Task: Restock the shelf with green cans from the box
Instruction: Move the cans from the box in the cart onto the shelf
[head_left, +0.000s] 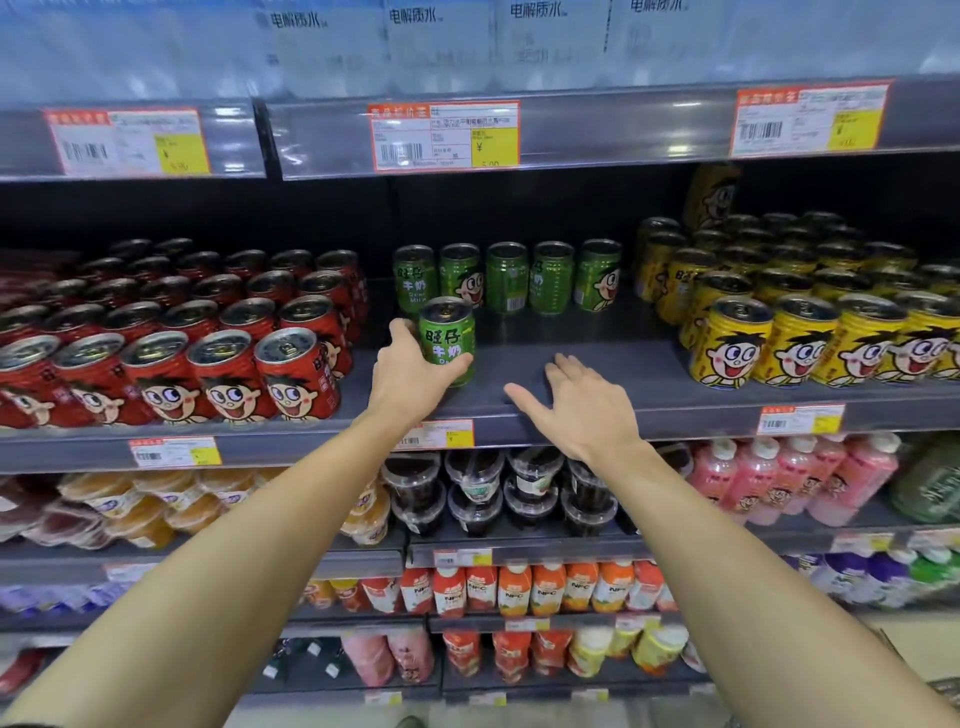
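Note:
My left hand (410, 371) grips a green can (448, 338), holding it upright on the grey shelf (597, 364), just in front of the leftmost can of a back row. That row of several green cans (509, 278) stands at the rear of the shelf gap. My right hand (582, 402) hovers open, palm down with fingers spread, over the shelf's front edge to the right of the held can. The box is not in view.
Red cans (208, 338) fill the shelf left of the gap and yellow cans (810, 322) fill the right. Bare shelf lies between the green row and the front edge. Price tags (444, 136) line the shelf rails. Cups and bottles fill the shelves below.

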